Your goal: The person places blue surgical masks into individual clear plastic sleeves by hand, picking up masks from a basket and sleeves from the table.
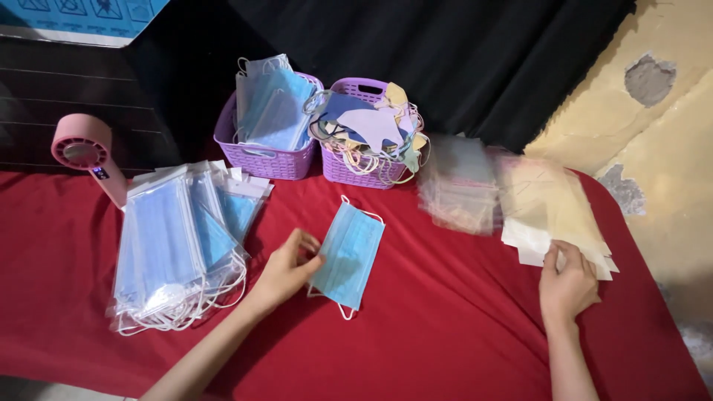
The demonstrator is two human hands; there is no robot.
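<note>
A light blue face mask lies flat on the red cloth near the middle. My left hand grips its left edge with pinched fingers. My right hand rests on the near edge of a stack of clear, yellowish plastic sleeves at the right, fingers on the top sheets. Whether a sleeve is lifted I cannot tell.
A pile of bagged blue masks lies at the left beside a pink handheld fan. Two purple baskets stand at the back, one with blue masks, one with mixed coloured masks. Another clear sleeve stack lies beside them.
</note>
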